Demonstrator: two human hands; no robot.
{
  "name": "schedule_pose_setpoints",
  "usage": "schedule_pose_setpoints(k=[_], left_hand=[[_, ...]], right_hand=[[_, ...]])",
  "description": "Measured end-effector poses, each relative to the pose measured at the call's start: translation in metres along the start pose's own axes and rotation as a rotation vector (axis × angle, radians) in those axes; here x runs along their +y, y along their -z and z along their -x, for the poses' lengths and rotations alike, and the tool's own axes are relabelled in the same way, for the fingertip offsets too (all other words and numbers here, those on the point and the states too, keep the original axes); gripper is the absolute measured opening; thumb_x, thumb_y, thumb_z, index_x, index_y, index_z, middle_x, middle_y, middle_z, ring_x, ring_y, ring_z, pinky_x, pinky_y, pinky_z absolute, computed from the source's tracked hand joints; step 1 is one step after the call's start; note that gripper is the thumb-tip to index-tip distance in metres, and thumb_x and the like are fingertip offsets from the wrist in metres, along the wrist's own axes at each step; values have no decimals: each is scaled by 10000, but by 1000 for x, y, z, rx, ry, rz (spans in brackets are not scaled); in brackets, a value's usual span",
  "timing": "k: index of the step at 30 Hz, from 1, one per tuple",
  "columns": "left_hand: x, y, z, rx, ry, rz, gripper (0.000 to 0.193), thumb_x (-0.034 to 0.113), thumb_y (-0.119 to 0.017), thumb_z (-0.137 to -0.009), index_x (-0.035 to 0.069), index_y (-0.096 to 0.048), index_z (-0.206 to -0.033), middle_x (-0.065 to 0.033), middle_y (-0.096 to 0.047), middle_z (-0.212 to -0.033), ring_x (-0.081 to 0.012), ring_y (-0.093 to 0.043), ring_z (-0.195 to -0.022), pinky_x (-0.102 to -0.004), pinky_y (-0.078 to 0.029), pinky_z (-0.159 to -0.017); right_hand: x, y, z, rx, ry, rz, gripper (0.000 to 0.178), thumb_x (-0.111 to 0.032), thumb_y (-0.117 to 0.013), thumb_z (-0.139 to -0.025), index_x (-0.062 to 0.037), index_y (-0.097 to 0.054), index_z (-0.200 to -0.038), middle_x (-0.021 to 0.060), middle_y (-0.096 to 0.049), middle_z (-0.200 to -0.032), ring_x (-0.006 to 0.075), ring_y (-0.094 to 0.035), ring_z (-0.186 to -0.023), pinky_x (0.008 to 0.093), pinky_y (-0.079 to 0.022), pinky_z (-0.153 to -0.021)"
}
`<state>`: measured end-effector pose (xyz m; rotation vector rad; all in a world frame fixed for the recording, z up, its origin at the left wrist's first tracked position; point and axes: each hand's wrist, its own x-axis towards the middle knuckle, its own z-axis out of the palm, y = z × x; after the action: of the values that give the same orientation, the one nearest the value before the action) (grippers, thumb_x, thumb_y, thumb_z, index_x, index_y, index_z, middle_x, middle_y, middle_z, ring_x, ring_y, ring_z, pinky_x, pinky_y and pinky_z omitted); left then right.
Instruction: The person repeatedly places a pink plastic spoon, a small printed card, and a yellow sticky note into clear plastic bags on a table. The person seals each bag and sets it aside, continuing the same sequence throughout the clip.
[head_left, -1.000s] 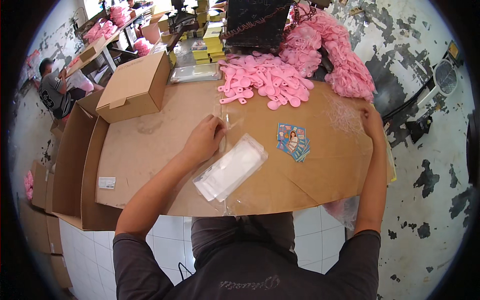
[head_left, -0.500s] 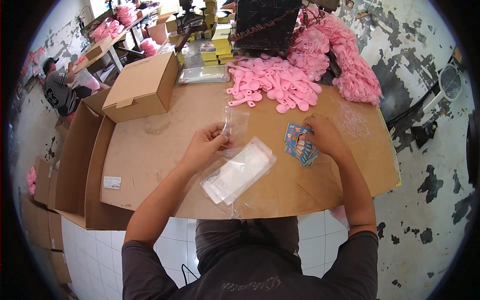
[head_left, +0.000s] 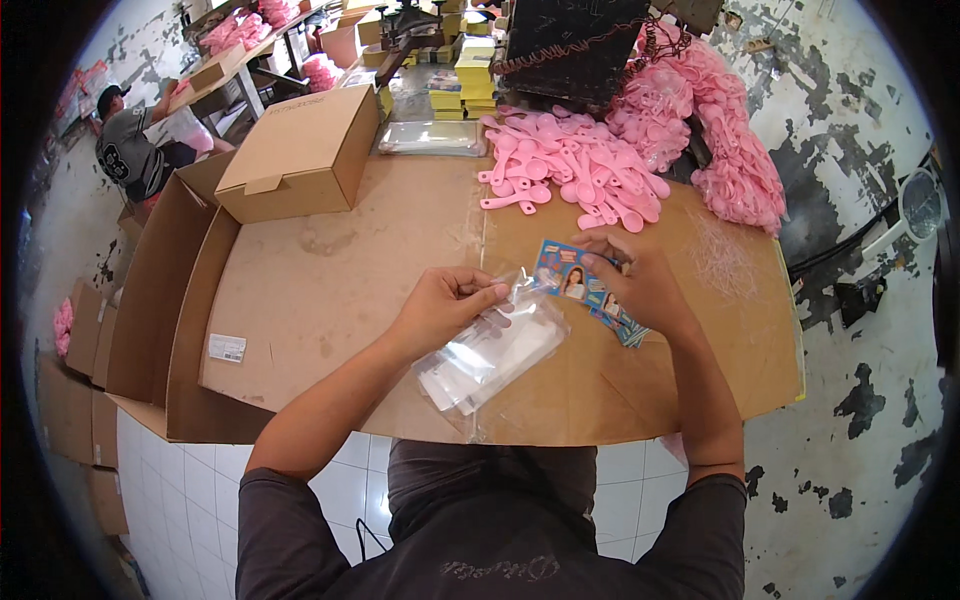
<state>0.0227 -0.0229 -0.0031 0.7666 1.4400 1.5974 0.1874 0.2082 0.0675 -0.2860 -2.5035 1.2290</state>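
My left hand (head_left: 450, 308) pinches a clear plastic bag (head_left: 524, 288) by its edge, above a stack of clear bags (head_left: 478, 372) on the cardboard-covered table. Between the fingers of my right hand (head_left: 645, 285) is a blue printed card (head_left: 570, 272). That card's left end is close to the bag; I cannot tell whether it is inside. Partly under my right hand, a fanned pile of similar cards (head_left: 628, 330) lies on the table. Beyond both hands spreads a heap of loose pink spoons (head_left: 570, 170).
A closed brown box (head_left: 295, 155) sits at the back left, beside an open carton (head_left: 165, 310). Pink bagged goods (head_left: 740, 165) are heaped at the back right. Yellow stacks (head_left: 475, 80) and a flat clear pack (head_left: 432, 138) stand behind. Another person (head_left: 130, 150) sits far left.
My right hand has lifted a card from the pile and moved it left toward the bag. My left hand has moved right and nearer to me with the clear bag.
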Motion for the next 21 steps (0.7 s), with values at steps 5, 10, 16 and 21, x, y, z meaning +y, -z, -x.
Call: schedule_pose_setpoints(k=[5,10,16,21], left_hand=[[2,-4,3,4,-18,-116,281,212,-705,-1025,-64,-740,-1062,-103,-771,-906,-109,-727,-793,-257,-589,-684],[-2,-9,4,-37,-21,-175,224,168,-694,-1026,-47,-742,-1066,-95,-777,-916,-126,-739,-786,-264,-581,-711],[-1,-15,8,-88,-51,-226,227,169,-671,-1040,-39,-738,-1102,-93,-780,-916,-120,-736,-805,-270,-588,-713],[-2,-13,6,-3,-1,-125,221,165,-673,-1038,-34,-728,-1119,-88,-782,-915,-104,-727,-802,-257,-572,-700]], right_hand=[[17,-19,-6,182,182,-137,199,-16,-654,-979,29,-701,-1167,107,-740,-1019,151,-692,-938,304,-552,-826],[9,-23,6,32,159,-48,180,-22,-659,-978,6,-726,-1143,97,-706,-1001,154,-677,-899,292,-541,-779],[15,-38,6,113,267,-32,188,-9,-650,-974,-12,-747,-1135,105,-658,-927,183,-634,-790,309,-507,-692],[23,-34,9,125,285,-56,183,-8,-657,-973,-14,-756,-1127,100,-650,-918,197,-644,-805,317,-514,-698]])
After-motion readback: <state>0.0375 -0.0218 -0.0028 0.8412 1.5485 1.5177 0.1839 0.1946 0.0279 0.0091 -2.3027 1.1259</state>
